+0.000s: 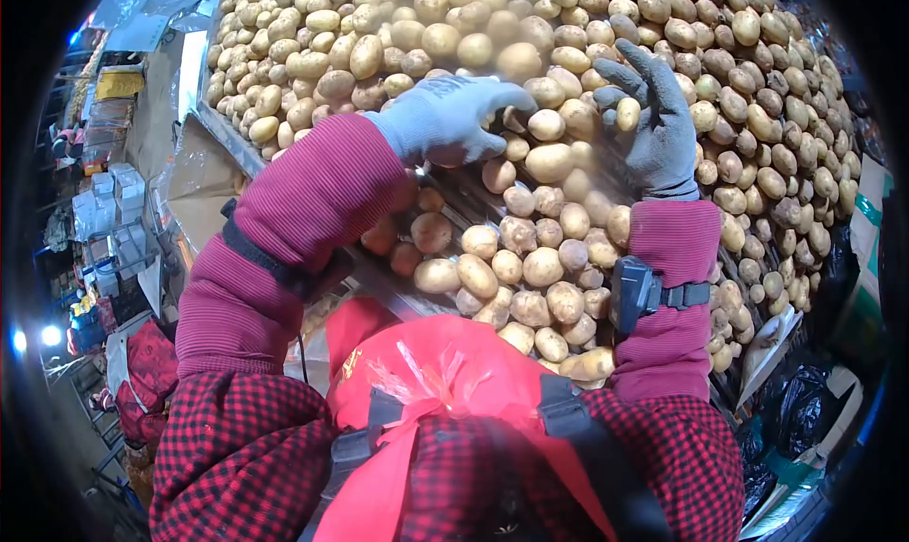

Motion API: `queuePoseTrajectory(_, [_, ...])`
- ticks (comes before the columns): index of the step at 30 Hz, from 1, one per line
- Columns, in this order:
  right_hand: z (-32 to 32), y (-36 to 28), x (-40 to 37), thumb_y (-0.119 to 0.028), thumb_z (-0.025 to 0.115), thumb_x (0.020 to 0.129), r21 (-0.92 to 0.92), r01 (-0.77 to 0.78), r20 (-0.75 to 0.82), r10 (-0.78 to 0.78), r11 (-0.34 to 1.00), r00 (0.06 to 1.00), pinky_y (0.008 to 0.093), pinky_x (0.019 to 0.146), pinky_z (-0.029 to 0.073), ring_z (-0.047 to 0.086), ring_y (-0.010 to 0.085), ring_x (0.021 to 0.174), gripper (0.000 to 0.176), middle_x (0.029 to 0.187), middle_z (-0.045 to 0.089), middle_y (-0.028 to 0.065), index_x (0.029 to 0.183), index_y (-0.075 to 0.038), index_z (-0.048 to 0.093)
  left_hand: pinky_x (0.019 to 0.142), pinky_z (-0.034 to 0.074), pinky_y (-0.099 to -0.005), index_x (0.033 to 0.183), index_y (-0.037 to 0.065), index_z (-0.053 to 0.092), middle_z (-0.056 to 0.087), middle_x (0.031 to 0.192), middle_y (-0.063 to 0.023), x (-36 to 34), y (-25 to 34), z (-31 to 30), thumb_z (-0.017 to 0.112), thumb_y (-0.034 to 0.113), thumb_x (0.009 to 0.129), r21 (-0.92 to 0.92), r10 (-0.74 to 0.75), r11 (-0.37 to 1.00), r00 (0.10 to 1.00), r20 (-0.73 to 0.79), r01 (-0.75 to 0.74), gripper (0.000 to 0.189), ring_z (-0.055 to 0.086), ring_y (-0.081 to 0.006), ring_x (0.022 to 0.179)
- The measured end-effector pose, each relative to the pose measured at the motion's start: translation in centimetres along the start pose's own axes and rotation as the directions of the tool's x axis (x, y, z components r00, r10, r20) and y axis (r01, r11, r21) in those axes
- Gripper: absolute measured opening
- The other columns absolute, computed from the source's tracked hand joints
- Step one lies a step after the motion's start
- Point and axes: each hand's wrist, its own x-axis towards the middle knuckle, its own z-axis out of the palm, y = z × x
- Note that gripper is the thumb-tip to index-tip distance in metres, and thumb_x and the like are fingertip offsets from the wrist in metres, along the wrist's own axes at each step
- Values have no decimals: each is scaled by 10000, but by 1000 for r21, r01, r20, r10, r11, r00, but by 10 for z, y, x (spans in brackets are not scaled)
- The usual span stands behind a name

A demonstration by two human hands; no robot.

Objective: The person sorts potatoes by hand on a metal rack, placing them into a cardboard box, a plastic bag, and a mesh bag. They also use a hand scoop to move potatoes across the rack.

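Observation:
My left hand (445, 116), in a light grey glove, reaches over the potatoes with its thumb and fingers apart and nothing visible between them. Round potatoes (546, 125) lie close by its fingertips. My right hand (660, 130), in a darker grey glove, is raised with fingers spread. One small potato (627, 114) overlaps its fingers and palm in this view. Between my hands and my body lies a nearer cluster of potatoes (543, 267). A bare strip of slatted surface (464, 196) shows between it and the big heap (331, 50). Some potatoes look smeared by motion.
A red bag or cloth (445, 357) covers my lap front. Brown cardboard (204, 187) lies at the heap's left edge. Black plastic bags (800, 405) and a carton (866, 225) stand at right. White boxes (118, 196) and a person in red (147, 372) are at left.

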Motion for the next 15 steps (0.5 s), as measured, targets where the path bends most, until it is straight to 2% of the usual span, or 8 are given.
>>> queuePoseTrajectory(1, [1,0,1,-281,369,1123,-35,-6,-14,6,999,1000,248,739,559,692,176,912,455,1272,651,207,1478,-14,468,951,536,-448,1411,179,571,669,1274,-150,0,4,3,730,271,855,42,35,999,999,-25,-34,586,668,-358,1131])
queuePoseTrajectory(2, [-5,1,1,40,575,967,93,-43,47,39,995,998,211,821,534,631,113,972,550,1350,620,171,1500,-5,447,933,544,-451,1419,194,569,675,1235,-144,2,9,4,721,230,861,123,-10,992,1000,-20,12,580,676,-353,1095])
queuePoseTrajectory(6, [-8,2,2,69,595,946,-51,-31,54,34,998,998,229,850,547,647,156,1061,568,1394,591,181,1491,2,450,983,518,-479,1443,264,555,676,1275,-141,9,13,9,719,289,876,207,-110,973,994,15,105,591,662,-356,1168])
queuePoseTrajectory(9, [-11,11,4,71,584,945,179,26,122,-49,984,991,251,887,556,634,216,1189,558,1462,539,181,1483,8,451,945,529,-468,1388,246,593,694,1211,-139,10,11,3,721,305,871,73,-101,993,993,58,97,535,680,-355,1120])
queuePoseTrajectory(11, [-5,10,3,-216,458,1079,-55,111,34,-109,992,993,238,732,548,667,160,898,431,1287,639,193,1466,-30,494,927,536,-454,1392,220,588,697,1200,-134,8,12,-1,716,286,868,57,-82,995,993,85,77,544,683,-344,1100])
queuePoseTrajectory(12, [-6,11,3,-214,457,1075,-19,86,9,-86,996,996,232,723,546,664,158,897,434,1299,633,194,1466,-31,495,909,543,-441,1396,194,583,700,1190,-129,5,11,-3,711,267,864,47,-72,997,989,127,66,552,687,-333,1080])
queuePoseTrajectory(13, [-4,9,2,-188,471,1069,-168,108,4,-109,980,994,234,729,550,665,157,905,430,1317,622,198,1471,-37,492,905,541,-451,1368,169,593,704,1171,-149,-2,12,2,717,301,870,6,-69,998,993,100,69,530,689,-348,1062])
queuePoseTrajectory(15, [3,4,1,-144,484,1059,4,32,-38,-32,999,999,243,752,560,663,152,912,435,1338,611,205,1484,-50,479,895,537,-467,1345,134,596,713,1124,-176,-15,17,14,717,333,877,26,-41,999,999,-11,41,522,695,-363,1031])
